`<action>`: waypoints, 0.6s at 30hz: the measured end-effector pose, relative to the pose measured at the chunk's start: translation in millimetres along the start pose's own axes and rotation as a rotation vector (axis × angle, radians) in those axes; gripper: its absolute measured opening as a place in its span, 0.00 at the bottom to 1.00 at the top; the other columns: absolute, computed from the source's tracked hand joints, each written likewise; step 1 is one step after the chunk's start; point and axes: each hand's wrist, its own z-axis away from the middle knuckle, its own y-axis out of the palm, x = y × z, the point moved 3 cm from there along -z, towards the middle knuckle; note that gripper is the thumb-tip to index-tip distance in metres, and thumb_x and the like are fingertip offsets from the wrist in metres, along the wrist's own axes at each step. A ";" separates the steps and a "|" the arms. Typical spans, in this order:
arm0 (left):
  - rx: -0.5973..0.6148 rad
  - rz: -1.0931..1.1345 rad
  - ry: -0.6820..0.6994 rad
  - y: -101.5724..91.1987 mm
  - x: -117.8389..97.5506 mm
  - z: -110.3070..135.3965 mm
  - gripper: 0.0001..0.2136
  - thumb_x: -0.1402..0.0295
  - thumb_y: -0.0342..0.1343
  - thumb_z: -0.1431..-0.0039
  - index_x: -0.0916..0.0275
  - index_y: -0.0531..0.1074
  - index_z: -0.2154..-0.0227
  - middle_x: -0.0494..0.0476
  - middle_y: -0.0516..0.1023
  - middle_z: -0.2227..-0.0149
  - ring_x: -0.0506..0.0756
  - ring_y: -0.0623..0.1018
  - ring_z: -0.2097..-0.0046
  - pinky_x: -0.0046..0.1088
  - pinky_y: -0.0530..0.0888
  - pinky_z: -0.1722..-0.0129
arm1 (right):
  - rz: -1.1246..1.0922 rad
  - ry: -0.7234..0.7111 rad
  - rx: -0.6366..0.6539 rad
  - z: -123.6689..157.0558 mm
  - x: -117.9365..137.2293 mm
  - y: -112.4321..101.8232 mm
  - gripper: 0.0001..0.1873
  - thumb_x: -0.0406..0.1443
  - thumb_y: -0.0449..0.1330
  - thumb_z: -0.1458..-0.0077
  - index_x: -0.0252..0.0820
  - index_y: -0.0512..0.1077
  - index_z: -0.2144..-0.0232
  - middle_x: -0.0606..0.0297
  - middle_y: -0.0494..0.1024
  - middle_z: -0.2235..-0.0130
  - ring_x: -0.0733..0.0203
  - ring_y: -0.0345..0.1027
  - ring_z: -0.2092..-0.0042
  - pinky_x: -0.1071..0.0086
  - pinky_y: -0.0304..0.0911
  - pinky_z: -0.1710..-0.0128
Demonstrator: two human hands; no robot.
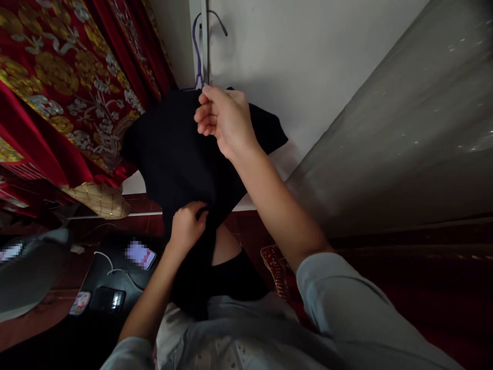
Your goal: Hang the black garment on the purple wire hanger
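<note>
A black short-sleeved shirt (173, 149) hangs in front of me on a purple hanger (197, 46). Low on its front, my left hand (188, 224) is closed on a fold of the cloth, thumb and fingers bunched together. My right hand (225, 121) is up at the collar, just below the hanger's neck. Its fingers are curled and the thumb tip is close to the index finger. Whatever lies between those fingertips is too small to make out. The shirt's lower part drapes down toward my lap.
A narrow upright pole (204, 41) stands against the white wall (300, 56). Red embroidered garments (77, 67) crowd the left. Below them, a black seat (115, 252) bears a lit phone (140, 254), a dark phone (108, 299) and a white cable (111, 267). Translucent sheeting (396, 139) fills the right.
</note>
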 end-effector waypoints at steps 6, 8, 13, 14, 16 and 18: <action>-0.362 0.189 0.429 -86.4 -68.1 -85.5 0.16 0.71 0.54 0.28 0.62 0.74 0.41 0.55 0.82 0.55 0.53 0.82 0.57 0.30 0.77 0.52 | 0.108 -0.177 0.024 31.7 -4.5 -7.8 0.26 0.55 0.56 0.33 0.40 0.69 0.71 0.68 0.72 0.78 0.70 0.62 0.81 0.76 0.52 0.82; -0.373 0.077 0.505 -101.2 -86.9 -112.8 0.12 0.71 0.55 0.28 0.64 0.76 0.46 0.53 0.81 0.57 0.52 0.81 0.57 0.29 0.75 0.51 | 0.124 -0.254 0.034 37.0 1.1 -9.3 0.23 0.51 0.59 0.33 0.41 0.69 0.73 0.69 0.72 0.79 0.69 0.62 0.83 0.74 0.51 0.83; -0.408 -0.161 0.573 -100.9 -115.4 -137.3 0.11 0.72 0.53 0.28 0.71 0.78 0.63 0.54 0.76 0.64 0.51 0.77 0.59 0.29 0.73 0.52 | 0.342 -0.390 -0.074 32.7 -5.5 -18.6 0.18 0.40 0.59 0.32 0.43 0.65 0.74 0.74 0.67 0.81 0.71 0.61 0.81 0.76 0.55 0.79; -0.444 -0.150 0.572 -102.5 -116.3 -136.8 0.09 0.73 0.53 0.28 0.71 0.77 0.62 0.54 0.76 0.64 0.51 0.77 0.58 0.29 0.74 0.52 | 0.394 -0.386 -0.095 30.6 -13.9 -21.4 0.18 0.40 0.59 0.32 0.43 0.64 0.75 0.74 0.65 0.81 0.71 0.61 0.80 0.76 0.55 0.79; -0.596 -0.074 0.546 -115.3 -106.6 -135.7 0.08 0.72 0.53 0.27 0.69 0.76 0.60 0.54 0.76 0.61 0.52 0.78 0.55 0.31 0.73 0.49 | 0.462 -0.323 -0.090 28.6 -35.5 -26.3 0.19 0.37 0.60 0.34 0.44 0.63 0.76 0.75 0.64 0.82 0.71 0.61 0.80 0.76 0.55 0.78; -0.708 0.051 0.466 -135.8 -75.4 -139.3 0.10 0.65 0.48 0.23 0.64 0.73 0.57 0.53 0.75 0.57 0.54 0.78 0.50 0.33 0.73 0.48 | 0.470 -0.215 -0.027 32.3 -57.0 -29.0 0.18 0.35 0.59 0.33 0.43 0.63 0.77 0.74 0.65 0.82 0.71 0.61 0.80 0.74 0.55 0.78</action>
